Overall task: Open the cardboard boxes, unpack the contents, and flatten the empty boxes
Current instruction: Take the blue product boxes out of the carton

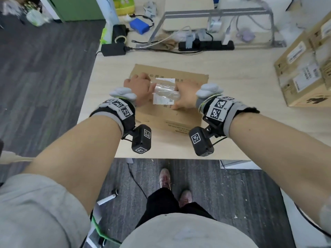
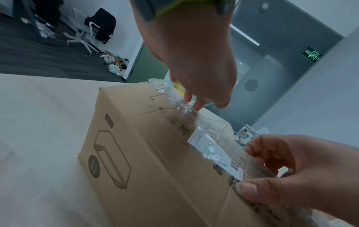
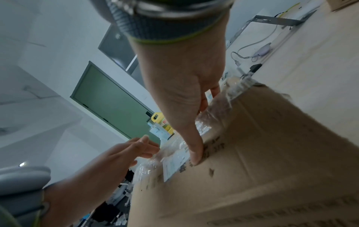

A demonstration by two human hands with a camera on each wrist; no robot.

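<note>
Both sets of fingers sit on the taped brown cardboard box [image 1: 168, 97]. Left and right of them the pale wooden tabletop [image 1: 236, 72] lies bare. Beyond the fingertips a black power strip [image 1: 206, 45] and grey metal frame [image 1: 215, 13] block passage; stacked labelled cartons [image 1: 304, 74] wall the far right.

Head looks down; both wrist views closely share the box [image 1: 172, 104].
</note>
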